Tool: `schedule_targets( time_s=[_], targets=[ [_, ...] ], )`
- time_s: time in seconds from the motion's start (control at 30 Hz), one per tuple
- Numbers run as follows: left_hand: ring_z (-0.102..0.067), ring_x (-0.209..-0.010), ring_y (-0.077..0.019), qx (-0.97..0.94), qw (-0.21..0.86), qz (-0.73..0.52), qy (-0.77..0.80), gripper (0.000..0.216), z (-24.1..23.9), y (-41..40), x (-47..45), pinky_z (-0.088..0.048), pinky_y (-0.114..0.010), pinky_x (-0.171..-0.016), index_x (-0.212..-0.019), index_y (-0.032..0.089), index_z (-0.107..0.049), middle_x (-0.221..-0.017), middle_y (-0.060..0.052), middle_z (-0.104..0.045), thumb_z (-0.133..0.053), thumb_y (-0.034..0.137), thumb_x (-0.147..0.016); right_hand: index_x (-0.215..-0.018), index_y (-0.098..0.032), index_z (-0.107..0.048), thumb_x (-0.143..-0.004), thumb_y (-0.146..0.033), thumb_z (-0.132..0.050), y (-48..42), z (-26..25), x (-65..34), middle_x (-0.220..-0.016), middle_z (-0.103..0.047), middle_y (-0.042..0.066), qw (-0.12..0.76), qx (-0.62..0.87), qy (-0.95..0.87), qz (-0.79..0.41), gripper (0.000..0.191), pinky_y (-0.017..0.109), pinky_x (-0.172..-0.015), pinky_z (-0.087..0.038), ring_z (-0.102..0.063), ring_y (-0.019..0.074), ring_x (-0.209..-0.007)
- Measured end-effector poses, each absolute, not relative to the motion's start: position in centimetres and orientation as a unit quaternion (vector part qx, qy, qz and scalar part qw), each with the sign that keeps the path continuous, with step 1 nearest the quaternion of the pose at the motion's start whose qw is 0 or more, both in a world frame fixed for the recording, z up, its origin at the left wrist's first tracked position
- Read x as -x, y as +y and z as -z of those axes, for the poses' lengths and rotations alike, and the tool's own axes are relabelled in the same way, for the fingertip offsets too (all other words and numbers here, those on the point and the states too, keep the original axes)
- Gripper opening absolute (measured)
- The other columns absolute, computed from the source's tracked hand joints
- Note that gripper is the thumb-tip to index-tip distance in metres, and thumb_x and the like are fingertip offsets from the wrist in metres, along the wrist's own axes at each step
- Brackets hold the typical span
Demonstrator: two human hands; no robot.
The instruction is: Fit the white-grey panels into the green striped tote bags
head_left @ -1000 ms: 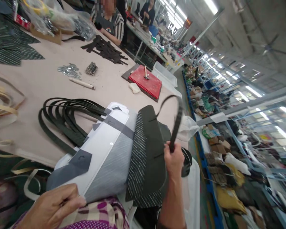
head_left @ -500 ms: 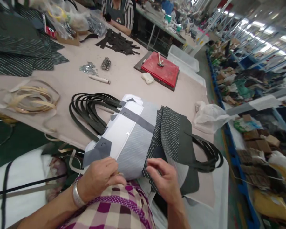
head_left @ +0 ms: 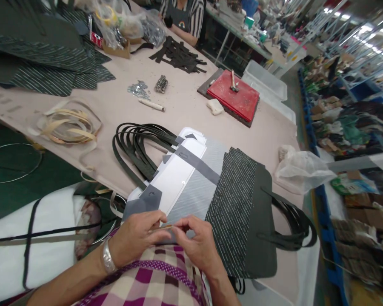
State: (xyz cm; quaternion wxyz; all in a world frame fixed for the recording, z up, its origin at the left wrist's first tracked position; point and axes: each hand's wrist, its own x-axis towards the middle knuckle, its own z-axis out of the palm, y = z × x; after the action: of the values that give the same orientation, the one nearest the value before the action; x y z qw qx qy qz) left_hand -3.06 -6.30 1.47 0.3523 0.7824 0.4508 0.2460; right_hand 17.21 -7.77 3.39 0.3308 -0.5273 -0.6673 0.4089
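My left hand (head_left: pixel 142 229) and my right hand (head_left: pixel 198 240) come close together at the table's near edge. Both pinch a short, thin tan strip (head_left: pixel 162 228), its kind too small to make out. Just beyond them lies a stack of bag panels (head_left: pixel 191 193), grey-white side up, with a grey band and grey corner patches. Dark looped handles (head_left: pixel 135 146) stick out from its left side. Spread flat to the right of my hands is a dark striped bag panel (head_left: pixel 231 212), with dark straps (head_left: pixel 293 221) looping off its right end.
A coil of tan tape (head_left: pixel 70 125) rests at the left, its tail hanging over the edge. Farther back are metal pieces (head_left: pixel 138 89), a marker-like stick (head_left: pixel 151 105), a red board (head_left: pixel 232 95) with a hammer (head_left: pixel 233 83), and dark strips (head_left: pixel 178 55). A person (head_left: pixel 183 21) sits across the table.
My right hand has moved left from the striped panels to meet my left hand at the thin strip. The striped panels now lie flatter. The whole view has shifted.
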Motion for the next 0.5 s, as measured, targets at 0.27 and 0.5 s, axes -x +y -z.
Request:
schedule_targets(
  time_s=[0.27, 0.5],
  targets=[
    [-0.060, -0.061, -0.0107, -0.752, 0.370, -0.261, 0.479, 0.030, -1.1, -5.0, 3.6, -0.041, -0.021, -0.059, -0.074, 0.019, -0.059, -0.066, 0.003, -0.062, -0.046, 0.027, -0.099, -0.070, -0.018, -0.067, -0.077, -0.013, -0.061, -6.0, -1.6, -13.7, -0.062, -0.065, -0.002, 0.363, 0.586, -0.639, -0.343, 0.010, 0.020, -0.056, -0.046, -0.059, 0.0110, -0.055],
    [-0.059, -0.056, -0.0081, -0.719, 0.369, -0.319, 0.495, 0.025, -1.3, -4.7, 4.3, -0.040, -0.019, -0.056, -0.073, 0.020, -0.058, -0.062, 0.006, -0.061, -0.049, 0.025, -0.097, -0.066, -0.017, -0.067, -0.072, -0.028, -0.066, -1.9, 1.6, -13.3, -0.056, -0.063, -0.002, 0.373, 0.690, -0.453, -0.424, 0.012, 0.023, -0.056, -0.047, -0.056, 0.0123, -0.054]
  ],
)
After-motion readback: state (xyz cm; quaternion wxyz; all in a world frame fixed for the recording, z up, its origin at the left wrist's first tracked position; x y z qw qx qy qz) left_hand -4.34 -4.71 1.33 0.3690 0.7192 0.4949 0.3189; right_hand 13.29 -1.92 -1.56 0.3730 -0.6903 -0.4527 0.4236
